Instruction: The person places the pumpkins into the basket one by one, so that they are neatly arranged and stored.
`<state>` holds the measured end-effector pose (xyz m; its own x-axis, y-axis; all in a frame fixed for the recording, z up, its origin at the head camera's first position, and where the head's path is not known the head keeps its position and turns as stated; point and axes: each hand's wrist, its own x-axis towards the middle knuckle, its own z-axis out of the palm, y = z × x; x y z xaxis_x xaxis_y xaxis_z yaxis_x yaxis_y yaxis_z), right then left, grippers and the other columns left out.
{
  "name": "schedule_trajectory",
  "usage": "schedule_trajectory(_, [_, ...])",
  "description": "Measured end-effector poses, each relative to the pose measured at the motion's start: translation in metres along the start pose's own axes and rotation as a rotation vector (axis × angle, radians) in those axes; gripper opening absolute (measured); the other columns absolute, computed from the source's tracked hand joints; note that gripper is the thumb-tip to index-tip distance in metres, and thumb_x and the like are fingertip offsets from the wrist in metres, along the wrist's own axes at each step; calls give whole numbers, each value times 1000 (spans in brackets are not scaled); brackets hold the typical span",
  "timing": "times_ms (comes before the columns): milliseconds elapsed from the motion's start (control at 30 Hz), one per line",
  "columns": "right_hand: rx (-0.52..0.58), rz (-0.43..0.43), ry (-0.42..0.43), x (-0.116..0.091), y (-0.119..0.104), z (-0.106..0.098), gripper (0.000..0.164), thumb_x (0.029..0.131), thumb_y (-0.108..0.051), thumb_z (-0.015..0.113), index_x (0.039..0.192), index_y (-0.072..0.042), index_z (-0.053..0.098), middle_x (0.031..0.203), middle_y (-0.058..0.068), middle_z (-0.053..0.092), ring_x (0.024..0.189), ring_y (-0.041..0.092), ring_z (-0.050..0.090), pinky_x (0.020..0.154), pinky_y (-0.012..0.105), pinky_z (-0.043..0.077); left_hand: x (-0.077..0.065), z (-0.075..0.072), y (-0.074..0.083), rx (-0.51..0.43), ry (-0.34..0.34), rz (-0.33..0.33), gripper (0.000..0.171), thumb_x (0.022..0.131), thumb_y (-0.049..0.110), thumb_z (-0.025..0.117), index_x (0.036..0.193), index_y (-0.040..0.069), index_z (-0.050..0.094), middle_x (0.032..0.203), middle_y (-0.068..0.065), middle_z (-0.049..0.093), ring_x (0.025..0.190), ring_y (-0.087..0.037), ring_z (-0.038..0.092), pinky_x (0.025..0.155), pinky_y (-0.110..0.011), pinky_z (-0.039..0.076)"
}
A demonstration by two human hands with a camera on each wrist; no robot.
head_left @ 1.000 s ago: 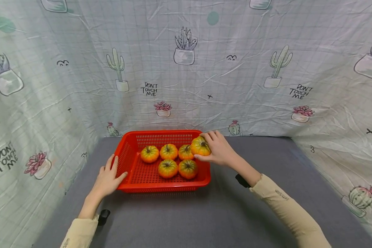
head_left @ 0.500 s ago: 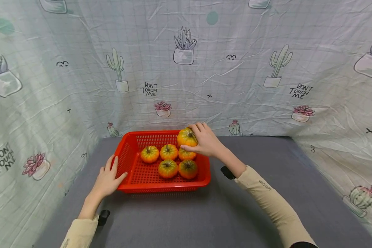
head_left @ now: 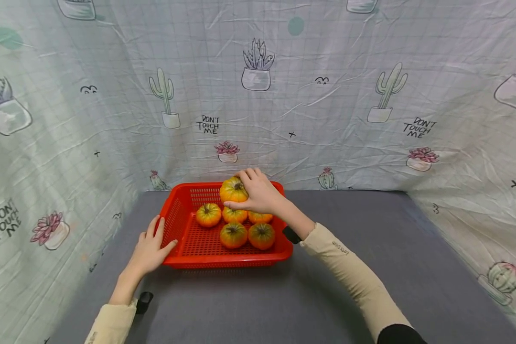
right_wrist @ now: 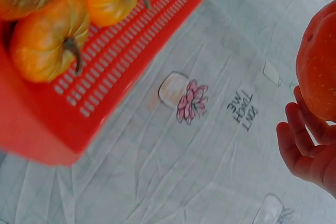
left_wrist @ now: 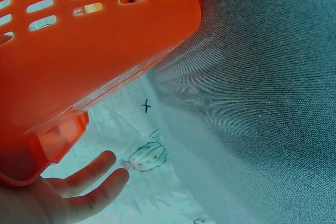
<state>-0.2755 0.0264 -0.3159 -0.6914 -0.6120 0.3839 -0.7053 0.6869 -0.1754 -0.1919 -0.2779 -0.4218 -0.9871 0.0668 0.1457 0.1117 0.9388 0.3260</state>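
Note:
My right hand holds a small yellow-orange pumpkin by its right side, thumb below and fingers over the back. It is raised above the red plastic basket, overlapping a back-row pumpkin in the head view. In the right wrist view, the held pumpkin's orange underside shows above the fingertips. Several more small pumpkins lie in two rows inside. At the basket's left front corner rests my left hand, its fingers extended along the left rim and thumb over the front corner.
The basket stands on a grey table. A pale cloth printed with cacti hangs behind and at both sides. A single pumpkin sits farthest left in the basket, with perforated floor in front of it.
The right hand has carried its pumpkin leftward from the basket's right edge to above the middle of the back row. The left hand keeps its place on the rim.

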Motion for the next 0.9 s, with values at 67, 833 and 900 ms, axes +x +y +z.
schedule_trajectory(67, [0, -7, -13, 5, -3, 3, 69, 75, -63, 52, 123, -15, 44, 116, 4, 48, 106, 21, 41, 91, 39, 36, 0, -1, 0, 0, -4, -2, 76, 88, 35, 48, 140, -6, 12, 144, -26, 9, 109, -52, 30, 83, -63, 33])
schedule_trajectory(833, [-51, -106, -179, 39, -27, 62, 74, 74, -67, 49, 126, -16, 39, 118, 3, 44, 106, 19, 38, 86, 34, 39, 1, -5, 4, 10, 3, -18, 75, 86, 33, 51, 139, -8, 16, 143, -26, 12, 108, -50, 32, 83, -61, 34])
schedule_trajectory(900, [-51, -94, -206, 40, -27, 67, 77, 74, -68, 48, 129, -15, 37, 121, 3, 43, 111, 20, 37, 90, 37, 39, 0, -5, 4, 13, 1, -18, 75, 86, 33, 51, 139, -8, 16, 143, -26, 12, 108, -50, 32, 83, -61, 34])
